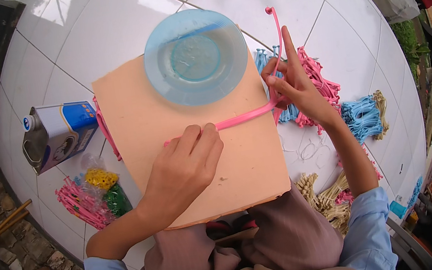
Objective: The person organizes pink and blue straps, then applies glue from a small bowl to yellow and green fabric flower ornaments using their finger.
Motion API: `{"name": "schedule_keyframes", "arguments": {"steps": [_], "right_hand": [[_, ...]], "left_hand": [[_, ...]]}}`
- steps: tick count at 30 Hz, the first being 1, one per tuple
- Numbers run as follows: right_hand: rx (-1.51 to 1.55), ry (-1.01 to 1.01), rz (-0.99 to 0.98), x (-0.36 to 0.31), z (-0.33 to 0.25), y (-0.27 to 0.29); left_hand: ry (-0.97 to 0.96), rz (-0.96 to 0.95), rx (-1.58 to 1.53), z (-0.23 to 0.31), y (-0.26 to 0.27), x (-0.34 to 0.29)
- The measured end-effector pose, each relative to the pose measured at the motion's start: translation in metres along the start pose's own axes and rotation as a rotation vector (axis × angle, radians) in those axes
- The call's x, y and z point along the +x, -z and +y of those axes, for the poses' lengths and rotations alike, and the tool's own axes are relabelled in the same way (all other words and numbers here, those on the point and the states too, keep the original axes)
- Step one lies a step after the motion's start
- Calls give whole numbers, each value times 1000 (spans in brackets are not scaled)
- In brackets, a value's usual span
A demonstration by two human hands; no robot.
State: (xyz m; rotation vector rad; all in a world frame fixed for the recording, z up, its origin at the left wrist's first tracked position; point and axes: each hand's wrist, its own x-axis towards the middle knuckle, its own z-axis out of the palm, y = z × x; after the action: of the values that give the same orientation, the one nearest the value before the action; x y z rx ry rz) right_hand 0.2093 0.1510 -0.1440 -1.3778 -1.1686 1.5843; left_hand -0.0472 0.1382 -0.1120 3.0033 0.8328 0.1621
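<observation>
A long pink strap (244, 117), rubber-like with a small knob at its tip, stretches across a peach-coloured board (248, 169) over my lap. My left hand (183, 159) presses its left end between closed fingers, just above the board. With thumb and bent fingers my right hand (300, 87) grips the strap beyond the board's right edge; its index finger points straight out. From there the strap's thinner end rises, and the knob stands above my hand. A see-through blue dish (200, 90) rests on the far part of the board.
Left of the board stand a metal can (58, 135) with a white cap and plastic bags of yellow pieces (102, 178) and pink straps (79, 201). On the right lie bundles of pink (318, 79), blue (361, 117) and cream straps (333, 201). White tiles (76, 44) cover the floor.
</observation>
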Motion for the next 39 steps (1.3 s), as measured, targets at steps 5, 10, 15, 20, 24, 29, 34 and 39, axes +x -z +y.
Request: {"name": "schedule_keyframes", "arguments": {"steps": [5,10,15,20,24,29,34,39], "right_hand": [[-29,71,97,-5,5,-7],[-41,227,181,-8,18,-10],[-435,687,58,-5,38,5],[-768,581,-42,-16,18,4],[-922,584,-177,-16,12,10],[-988,597,-219,-17,2,9],[-982,537,-226,-17,0,6],[-869,589,-186,-15,17,13]], "left_hand": [[51,-9,108,17,-8,0],[142,37,61,25,-12,3],[140,8,47,21,-8,4],[140,-37,-153,6,-4,5],[115,-10,-215,3,-5,5],[114,-18,-242,1,-3,6],[120,-31,-243,2,-3,7],[144,-24,-305,3,-2,8]]}}
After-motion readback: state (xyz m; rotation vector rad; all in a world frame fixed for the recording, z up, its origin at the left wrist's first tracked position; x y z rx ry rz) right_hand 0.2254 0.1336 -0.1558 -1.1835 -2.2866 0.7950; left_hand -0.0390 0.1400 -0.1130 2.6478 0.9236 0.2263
